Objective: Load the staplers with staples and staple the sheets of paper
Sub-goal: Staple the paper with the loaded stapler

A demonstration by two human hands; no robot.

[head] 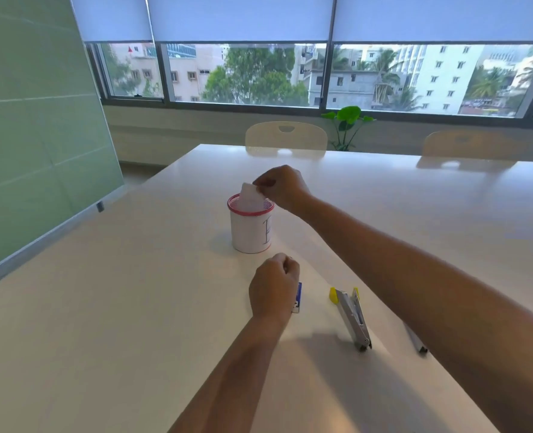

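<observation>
A red mesh cup (pixel 250 228) wrapped in white paper stands mid-table. Folded white paper (pixel 250 198) sticks out of its top, and my right hand (pixel 282 187) pinches the paper's upper edge. My left hand (pixel 273 287) rests closed on the table just in front of the cup, over a small blue staple box (pixel 297 297) that is mostly hidden behind it. A yellow stapler (pixel 351 317) lies flipped open to the right, its metal magazine showing. A second stapler (pixel 416 340) is largely hidden under my right forearm.
The white table (pixel 118 307) stretches far back. Two pale chairs (pixel 285 137) stand at its far edge, with a green plant (pixel 348 126) by the window. A green glass board (pixel 34 135) leans along the left side.
</observation>
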